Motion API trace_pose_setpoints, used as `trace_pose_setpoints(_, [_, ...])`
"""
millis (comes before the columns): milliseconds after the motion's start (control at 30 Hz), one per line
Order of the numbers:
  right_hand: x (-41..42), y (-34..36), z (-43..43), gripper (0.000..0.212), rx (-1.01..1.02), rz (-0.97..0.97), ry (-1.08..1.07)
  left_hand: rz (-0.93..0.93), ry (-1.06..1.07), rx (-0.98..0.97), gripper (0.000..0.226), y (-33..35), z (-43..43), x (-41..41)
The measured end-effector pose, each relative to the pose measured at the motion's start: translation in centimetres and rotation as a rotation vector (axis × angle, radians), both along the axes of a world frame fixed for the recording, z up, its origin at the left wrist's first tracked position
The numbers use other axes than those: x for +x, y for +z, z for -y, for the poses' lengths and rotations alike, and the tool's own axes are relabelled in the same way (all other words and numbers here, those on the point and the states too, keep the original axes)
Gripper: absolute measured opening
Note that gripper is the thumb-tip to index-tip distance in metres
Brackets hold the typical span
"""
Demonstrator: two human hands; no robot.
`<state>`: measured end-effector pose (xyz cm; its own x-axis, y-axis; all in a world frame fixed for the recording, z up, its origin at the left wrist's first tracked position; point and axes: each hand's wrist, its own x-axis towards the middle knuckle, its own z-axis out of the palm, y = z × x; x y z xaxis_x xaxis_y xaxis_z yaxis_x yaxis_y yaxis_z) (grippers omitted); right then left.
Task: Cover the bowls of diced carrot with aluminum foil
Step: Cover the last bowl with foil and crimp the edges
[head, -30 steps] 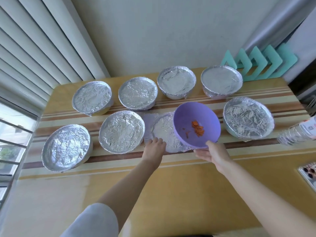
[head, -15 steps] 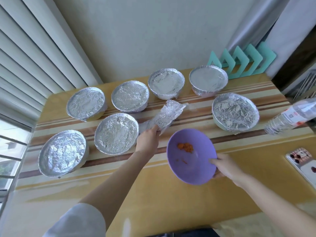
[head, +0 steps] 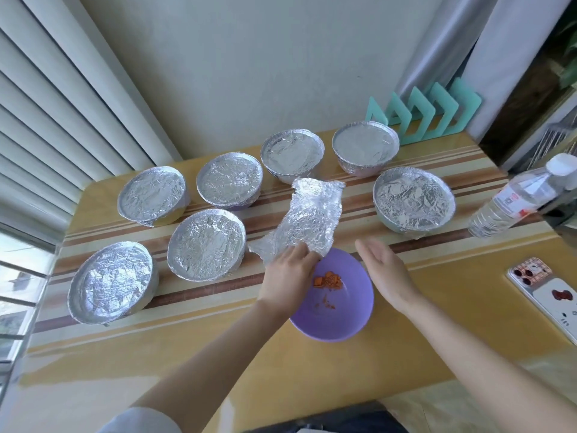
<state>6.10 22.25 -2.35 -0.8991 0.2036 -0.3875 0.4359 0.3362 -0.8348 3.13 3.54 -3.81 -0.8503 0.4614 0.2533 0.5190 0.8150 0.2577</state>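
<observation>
Head view: the purple bowl [head: 340,310] now sits flat on the table [head: 193,364], close in front of the person, with a small heap of diced carrot [head: 327,280] lying uncovered toward its far side. 1 second ago the right hand [head: 384,273] was holding this bowl tilted in the air over the foil. It has since set the bowl down and let go, and it hovers just beside the rim at 3 o'clock, fingers straight and held together, thumb apart, holding nothing.

The foil sheet [head: 309,220] lay flat on the table then. The left hand [head: 288,273] has lifted it and pinches its near edge, fingers curled round the crumpled metal, so the sheet stands up above the bowl's rim at 12 o'clock.

7 covered bowls [head: 206,243] arc round from 9 to 2 o'clock, all wrapped. A water bottle [head: 515,198] lies at 2 o'clock and a phone [head: 543,292] at 3 o'clock.

This looks like the last bowl. With it steady and the right hand free, both hands can likely spread the foil over the rim.
</observation>
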Motion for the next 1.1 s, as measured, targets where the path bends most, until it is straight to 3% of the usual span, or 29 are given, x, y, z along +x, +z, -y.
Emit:
trace_pose_setpoints(67, [-0.9,0.6,1.2,0.053,-0.065,-0.057,-0.030,-0.041,-0.077,-0.085,0.014,0.1,-0.7,1.0])
trace_pose_setpoints(200, [-1.9,0.6,3.1,0.046,0.014,-0.127,-0.226,0.040,-0.143,-0.171,0.026,0.0,-2.0,3.0])
trace_pose_setpoints(267, [-1.8,0.3,3.3,0.030,0.051,-0.119,-0.262,0.103,-0.138,-0.123,0.018,0.2,-2.3,4.3])
trace_pose_setpoints(333, [-1.6,-0.4,2.9,0.013,0.104,-0.103,-0.240,0.324,-0.092,0.007,0.032,1.0,-2.3,5.5])
trace_pose_setpoints(367, [-1.4,-0.7,2.8,0.017,0.117,-0.091,-0.228,0.410,-0.071,0.066,0.039,1.4,-2.1,5.9])
trace_pose_setpoints(433, [-1.0,-1.1,2.3,0.028,0.108,-0.081,-0.200,0.471,0.026,0.265,0.043,1.7,-1.3,6.1])
trace_pose_setpoints(567, [-0.4,-1.5,1.8,0.036,0.097,-0.124,-0.197,0.248,0.419,0.376,0.052,0.9,1.2,4.0])
trace_pose_setpoints(700, [0.2,-2.2,1.5,0.039,0.133,-0.205,-0.220,0.459,0.569,0.451,0.060,0.8,2.0,3.2])
trace_pose_setpoints(800, [0.8,-1.9,1.6,0.041,0.131,-0.268,-0.207,0.550,0.550,0.525,0.051,0.1,2.1,3.3])
trace_pose_setpoints(933, [1.3,-1.9,1.3,0.045,0.165,-0.333,-0.241,0.551,0.537,0.590,0.007,0.2,1.6,3.5])
trace_pose_setpoints(1100, [1.3,-2.8,0.2,0.042,0.104,-0.296,-0.237,0.546,0.534,0.652,0.014,0.1,1.3,4.2])
